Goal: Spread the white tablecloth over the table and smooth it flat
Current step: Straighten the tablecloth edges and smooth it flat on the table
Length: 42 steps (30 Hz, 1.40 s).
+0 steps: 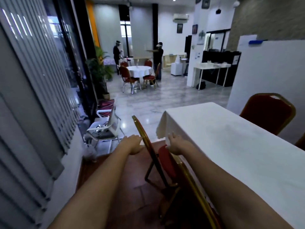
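Both arms reach forward along the table's near-left side: the left hand [134,143] rests against the gilt back rail of a red-cushioned banquet chair with a gold metal frame [165,164], fingers curled toward it, though whether it truly grips the rail cannot be told; the right hand [175,143], fingers loosely bent and closed on nothing visible, hovers just beside the hanging edge of the white fabric tablecloth [231,146]. That cloth already covers the long rectangular table [191,169], its far corner drooping in soft folds. It looks light and limp, likely to slide and wrinkle under a careless pull, so the hem at the overhang seems the place to pinch it, with flat palms for smoothing. A second red chair [267,113] stands at the far side; beyond, a round clothed table [138,70] waits.
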{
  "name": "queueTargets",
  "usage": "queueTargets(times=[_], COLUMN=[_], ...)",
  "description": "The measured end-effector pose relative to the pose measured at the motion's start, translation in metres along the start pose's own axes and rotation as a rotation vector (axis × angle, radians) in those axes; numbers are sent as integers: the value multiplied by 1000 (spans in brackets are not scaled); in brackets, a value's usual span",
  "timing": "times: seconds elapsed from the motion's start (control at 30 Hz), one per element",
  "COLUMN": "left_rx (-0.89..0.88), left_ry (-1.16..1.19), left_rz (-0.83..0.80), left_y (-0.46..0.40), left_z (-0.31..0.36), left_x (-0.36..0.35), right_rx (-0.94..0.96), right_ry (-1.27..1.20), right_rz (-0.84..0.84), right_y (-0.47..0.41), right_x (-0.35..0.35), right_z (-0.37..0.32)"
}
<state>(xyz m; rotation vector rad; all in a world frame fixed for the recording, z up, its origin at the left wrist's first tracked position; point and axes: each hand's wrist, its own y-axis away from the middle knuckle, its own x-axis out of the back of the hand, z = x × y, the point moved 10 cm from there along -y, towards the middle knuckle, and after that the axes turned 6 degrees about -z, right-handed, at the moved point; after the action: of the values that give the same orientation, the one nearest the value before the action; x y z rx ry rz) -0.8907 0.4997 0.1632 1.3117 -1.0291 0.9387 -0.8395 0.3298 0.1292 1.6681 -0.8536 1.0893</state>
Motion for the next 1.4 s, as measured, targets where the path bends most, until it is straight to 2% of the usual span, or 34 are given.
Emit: queueTargets(times=[0.1, 0.23, 0.5, 0.67, 0.8, 0.93, 1.17, 1.4], left_rx=[58, 70, 73, 79, 42, 79, 98, -40], left_ry=[11, 0, 35, 38, 47, 32, 30, 40], left_rz=[15, 54, 88, 99, 118, 144, 99, 10], left_y=[6, 7, -43, -113, -182, -247, -337, -482], left_z=[-62, -111, -174, -216, -245, -293, -340, -363], left_x=[-1, -2, 4, 30, 64, 85, 80, 80], right_rx=[52, 87, 136, 146, 97, 104, 157, 6], right_ry=[-20, 45, 122, 146, 120, 161, 216, 149], right_rz=[22, -9, 19, 105, 106, 74, -22, -72], right_y=[-23, -46, -130, -211, -290, -361, -456, -575], right_x=[0, -9, 16, 51, 91, 124, 109, 118], right_z=[-71, -136, -196, -204, -193, -203, -228, -182])
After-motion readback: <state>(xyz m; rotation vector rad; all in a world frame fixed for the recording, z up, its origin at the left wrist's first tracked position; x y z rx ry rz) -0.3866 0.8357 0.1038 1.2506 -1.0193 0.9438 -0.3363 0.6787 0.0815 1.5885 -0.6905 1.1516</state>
